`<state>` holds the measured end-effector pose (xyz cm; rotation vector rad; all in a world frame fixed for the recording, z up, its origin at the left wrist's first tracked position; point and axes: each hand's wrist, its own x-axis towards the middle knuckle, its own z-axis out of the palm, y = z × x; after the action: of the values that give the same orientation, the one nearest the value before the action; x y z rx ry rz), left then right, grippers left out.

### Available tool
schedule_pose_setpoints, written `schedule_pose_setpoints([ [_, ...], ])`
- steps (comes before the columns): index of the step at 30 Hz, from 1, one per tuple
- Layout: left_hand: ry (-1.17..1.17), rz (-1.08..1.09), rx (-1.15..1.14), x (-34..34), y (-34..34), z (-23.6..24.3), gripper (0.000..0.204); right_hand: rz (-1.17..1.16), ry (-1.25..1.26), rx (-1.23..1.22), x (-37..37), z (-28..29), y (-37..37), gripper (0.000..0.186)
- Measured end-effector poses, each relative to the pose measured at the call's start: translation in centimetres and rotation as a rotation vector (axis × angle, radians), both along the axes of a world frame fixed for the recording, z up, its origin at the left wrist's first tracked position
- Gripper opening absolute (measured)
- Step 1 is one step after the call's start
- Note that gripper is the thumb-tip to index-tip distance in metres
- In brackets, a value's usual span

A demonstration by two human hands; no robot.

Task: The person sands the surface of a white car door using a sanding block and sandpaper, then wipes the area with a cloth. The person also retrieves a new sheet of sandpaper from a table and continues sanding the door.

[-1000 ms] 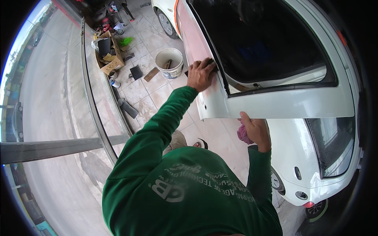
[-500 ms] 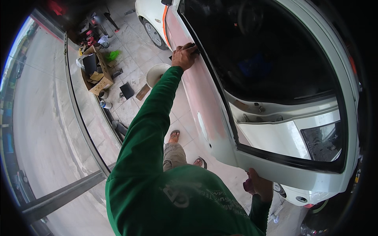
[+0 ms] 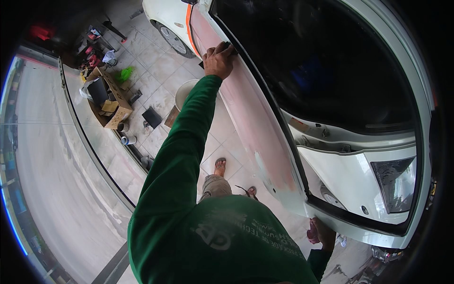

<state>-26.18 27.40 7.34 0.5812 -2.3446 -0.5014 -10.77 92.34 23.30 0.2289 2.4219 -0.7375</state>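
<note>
A white car door (image 3: 260, 128) with a long pink sanded-looking patch stands in front of me. Up by the window ledge, my left hand (image 3: 219, 61) has its fingers bent over the door's edge; something dark shows at the fingertips, too small to name. Low on the right, my right hand (image 3: 325, 234) is at the door's rear lower corner. Its fingers are closed round a purplish, pad-like thing (image 3: 312, 234), partly hidden. Green sleeves cover both of my arms.
A white bucket (image 3: 184, 92) stands under my left forearm. Left of it lie a black flat piece (image 3: 152, 117), a can (image 3: 128, 140) and a cardboard box (image 3: 116, 113) of odds and ends. A car wheel (image 3: 175, 40) is beyond. A metal rail (image 3: 90, 142) runs along the left.
The view has turned. My right hand and the door's rear corner have shifted right and lower. A wheel seen below the door edge before now shows through its window frame.
</note>
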Motion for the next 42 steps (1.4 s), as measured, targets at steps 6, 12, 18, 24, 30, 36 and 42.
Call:
schedule_pose_setpoints([
  [6,0.025,-0.292,-0.033,5.1,9.9,1.7,0.044,-0.136,-0.022,-0.014,0.6,0.2,-0.3,0.031],
  [12,-0.176,-0.03,-0.021,0.4,-0.1,2.4,0.042,-0.155,-0.019,0.027,-0.5,1.4,-2.9,0.022],
  [18,0.04,-0.336,-0.064,4.3,7.0,-0.1,0.046,-0.199,-0.081,-0.043,0.2,1.3,-2.6,0.028],
  [24,-0.053,-0.069,0.089,-1.1,-3.5,1.2,0.037,-0.194,-0.162,0.028,-1.2,3.3,-5.1,0.03],
  [30,0.083,-0.457,0.098,3.8,7.3,1.8,0.041,-0.137,-0.105,0.01,0.0,0.7,-1.6,0.027],
  [36,-0.046,-0.154,0.003,-2.3,-4.9,0.7,0.036,-0.217,-0.287,0.068,-1.7,-0.6,-0.1,0.028],
  [42,0.154,-0.226,0.065,6.7,15.4,1.9,0.041,-0.14,-0.29,0.17,-1.6,-0.2,0.2,0.03],
])
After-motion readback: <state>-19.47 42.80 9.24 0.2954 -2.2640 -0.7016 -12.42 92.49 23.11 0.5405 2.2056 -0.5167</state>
